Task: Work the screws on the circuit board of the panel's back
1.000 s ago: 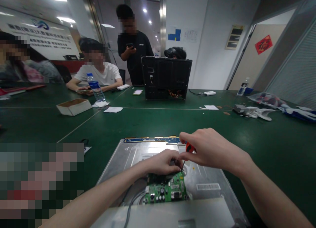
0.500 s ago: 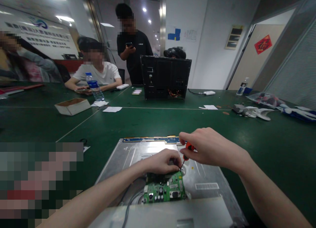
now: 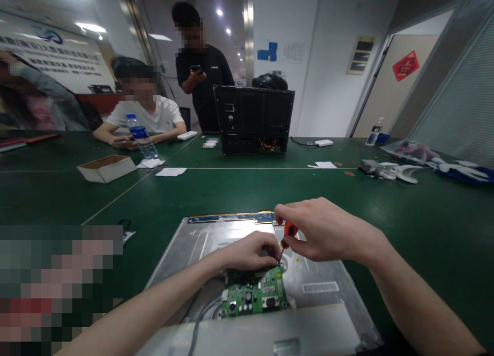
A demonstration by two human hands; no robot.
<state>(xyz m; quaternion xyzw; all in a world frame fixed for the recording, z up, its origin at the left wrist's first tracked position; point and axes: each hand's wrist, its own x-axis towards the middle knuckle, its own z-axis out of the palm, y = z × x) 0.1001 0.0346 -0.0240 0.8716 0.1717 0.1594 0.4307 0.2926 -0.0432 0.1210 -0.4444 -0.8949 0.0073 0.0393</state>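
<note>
My right hand is closed round the red-and-black handle of a screwdriver. Its shaft slants down to the top right corner of a green circuit board. My left hand rests over the board's upper edge, fingers curled, with thumb and fingertips beside the screwdriver's tip; whatever they pinch is hidden. The board lies on the silver metal back of a flat display panel. Along the panel's far edge runs a narrow blue circuit strip. A grey cable passes left of the board.
On the green table stand a black monitor-like casing, a shallow box and a water bottle. White gloves lie at the right. One person sits across the table; another stands behind with a phone.
The whole view has shifted slightly, so things appear a little further left. Both hands keep their places at the board, and the right hand's grip on the screwdriver has turned slightly.
</note>
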